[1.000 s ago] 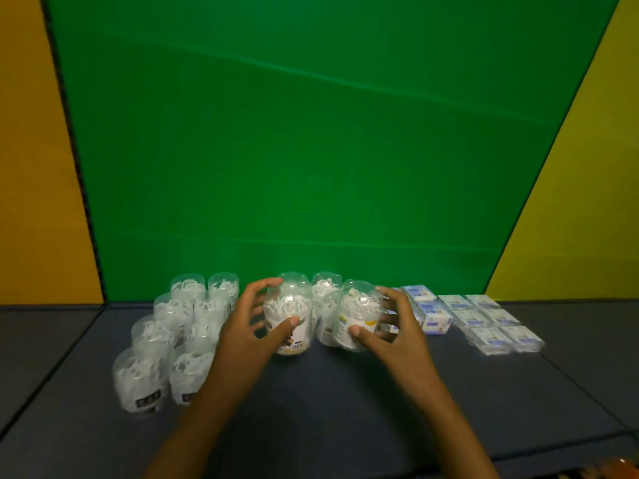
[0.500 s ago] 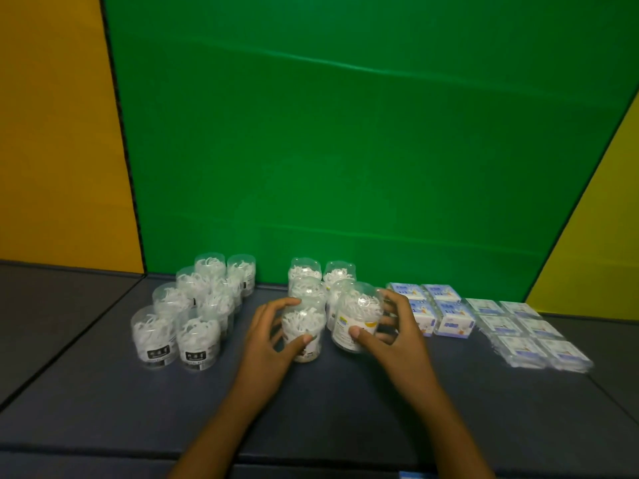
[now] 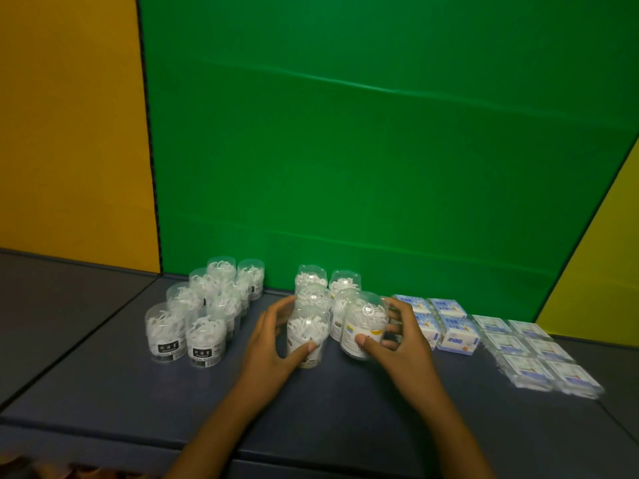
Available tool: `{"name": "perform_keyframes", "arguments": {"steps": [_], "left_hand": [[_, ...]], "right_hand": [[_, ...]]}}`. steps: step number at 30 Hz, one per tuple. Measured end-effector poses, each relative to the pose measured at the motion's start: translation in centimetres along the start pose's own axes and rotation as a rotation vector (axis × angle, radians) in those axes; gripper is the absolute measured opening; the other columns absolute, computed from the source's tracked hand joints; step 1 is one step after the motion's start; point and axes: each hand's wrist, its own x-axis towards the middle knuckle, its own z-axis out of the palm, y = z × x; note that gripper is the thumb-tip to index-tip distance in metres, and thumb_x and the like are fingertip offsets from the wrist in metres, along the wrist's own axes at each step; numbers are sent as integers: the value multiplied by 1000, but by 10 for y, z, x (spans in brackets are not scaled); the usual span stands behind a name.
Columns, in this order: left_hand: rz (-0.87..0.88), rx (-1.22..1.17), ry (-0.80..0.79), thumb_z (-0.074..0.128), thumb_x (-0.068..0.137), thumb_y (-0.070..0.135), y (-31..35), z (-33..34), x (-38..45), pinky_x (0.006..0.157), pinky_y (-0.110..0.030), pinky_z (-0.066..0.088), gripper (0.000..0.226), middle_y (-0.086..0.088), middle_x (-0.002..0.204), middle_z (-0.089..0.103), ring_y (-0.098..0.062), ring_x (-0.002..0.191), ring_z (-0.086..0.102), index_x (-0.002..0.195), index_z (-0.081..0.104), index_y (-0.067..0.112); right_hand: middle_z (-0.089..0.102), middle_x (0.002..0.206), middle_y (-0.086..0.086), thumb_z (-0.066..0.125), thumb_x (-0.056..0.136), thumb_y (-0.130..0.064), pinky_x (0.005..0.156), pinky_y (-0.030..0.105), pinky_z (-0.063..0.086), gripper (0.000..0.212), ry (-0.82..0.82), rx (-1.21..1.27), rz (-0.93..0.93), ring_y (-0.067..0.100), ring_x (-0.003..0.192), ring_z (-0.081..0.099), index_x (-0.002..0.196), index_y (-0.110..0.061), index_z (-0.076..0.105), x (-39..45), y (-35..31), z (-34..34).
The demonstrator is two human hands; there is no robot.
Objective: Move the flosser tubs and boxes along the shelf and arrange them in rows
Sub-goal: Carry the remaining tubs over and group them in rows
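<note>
Each hand curled round a clear flosser tub, left hand [image 3: 273, 344] on one tub [image 3: 307, 335], right hand [image 3: 397, 344] on its neighbour [image 3: 363, 324], the person is likely mid-row, next setting both squarely in line.

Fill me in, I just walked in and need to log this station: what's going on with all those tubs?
A person is sorting flosser tubs on a dark shelf. The left hand grips one clear tub and the right hand grips a tilted tub with a yellow label, both at the front of a small middle cluster. A block of black-label tubs stands in two rows to the left. White-and-blue boxes and flat packs lie in rows to the right.
</note>
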Motion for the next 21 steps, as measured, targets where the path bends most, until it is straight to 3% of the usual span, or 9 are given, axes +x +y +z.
{"name": "perform_keyframes", "arguments": {"steps": [3,7,10,13,17,21], "left_hand": [[-7,237,11,68,80,52,6,-15,-1,105,-31,41,64,11,133,47,-6,123,47,136,43,33],[124,648,27,64,86,42,25,-34,6,88,-31,48,50,2,129,49,-16,116,52,131,48,25],[144,905,-6,65,84,42,35,-40,12,81,-34,51,52,-5,126,52,-23,110,56,130,50,22],[117,945,-44,66,83,43,35,-42,10,79,-33,51,52,-5,126,53,-23,106,58,128,51,22],[116,955,-75,68,81,44,29,-45,1,74,-30,50,49,-2,123,53,-20,100,59,124,54,24],[130,944,-61,70,81,38,32,-51,-2,69,-27,50,45,-1,120,54,-18,97,60,121,56,24]], "right_hand": [[52,118,-25,83,76,-14,74,10,51,67,-19,-42,-15,-12,98,58,127,-33,43,2,3,1],[57,123,-16,83,76,-17,81,18,54,67,-51,-86,-16,0,103,61,128,-31,44,6,12,6],[57,124,-13,83,76,-17,86,25,55,68,-68,-102,-9,3,105,61,128,-31,43,7,17,10],[58,122,-12,84,74,-16,87,28,56,68,-85,-115,-2,3,104,62,123,-37,41,6,24,17],[58,121,-14,85,72,-18,85,21,54,67,-83,-165,-4,-5,103,60,116,-43,41,3,33,23],[55,125,-12,83,73,-22,95,31,51,68,-78,-230,-23,4,113,56,125,-36,40,1,35,25]]}}
